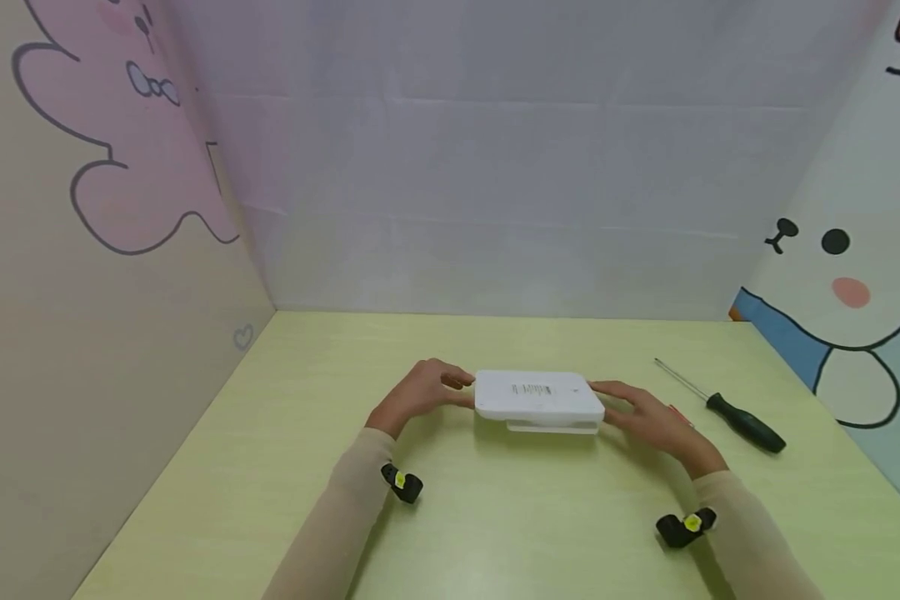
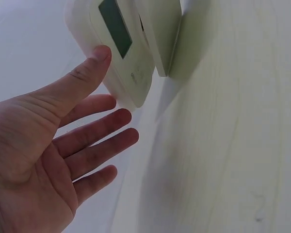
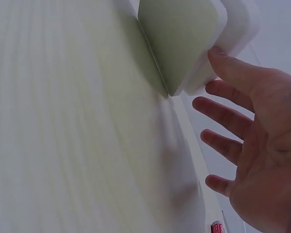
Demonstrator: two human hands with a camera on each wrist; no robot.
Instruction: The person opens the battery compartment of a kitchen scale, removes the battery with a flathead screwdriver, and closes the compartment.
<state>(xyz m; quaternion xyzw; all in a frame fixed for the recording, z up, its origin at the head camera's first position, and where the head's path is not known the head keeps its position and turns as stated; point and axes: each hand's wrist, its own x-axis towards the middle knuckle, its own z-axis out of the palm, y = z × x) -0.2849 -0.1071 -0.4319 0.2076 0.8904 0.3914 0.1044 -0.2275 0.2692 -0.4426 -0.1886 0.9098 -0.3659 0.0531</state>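
A white kitchen scale [image 1: 538, 396] is held upside down above the table, its labelled underside up. The left wrist view shows its dark display [image 2: 115, 26] on the face turned down. Below the body sits its flat weighing plate [image 3: 179, 39], whose lower edge looks close to the tabletop; contact is hard to tell. My left hand [image 1: 423, 390] pinches the left end, thumb on the display face and the other fingers spread. At the opposite end my right hand [image 1: 648, 421] grips it between thumb and index finger, remaining fingers extended.
A screwdriver [image 1: 746, 423] with a dark green handle lies right of my right hand. Partly hidden behind that hand is a small red cylinder [image 3: 217, 226], perhaps a battery. The pale yellow table [image 1: 495, 533] meets a draped back wall and printed side panels.
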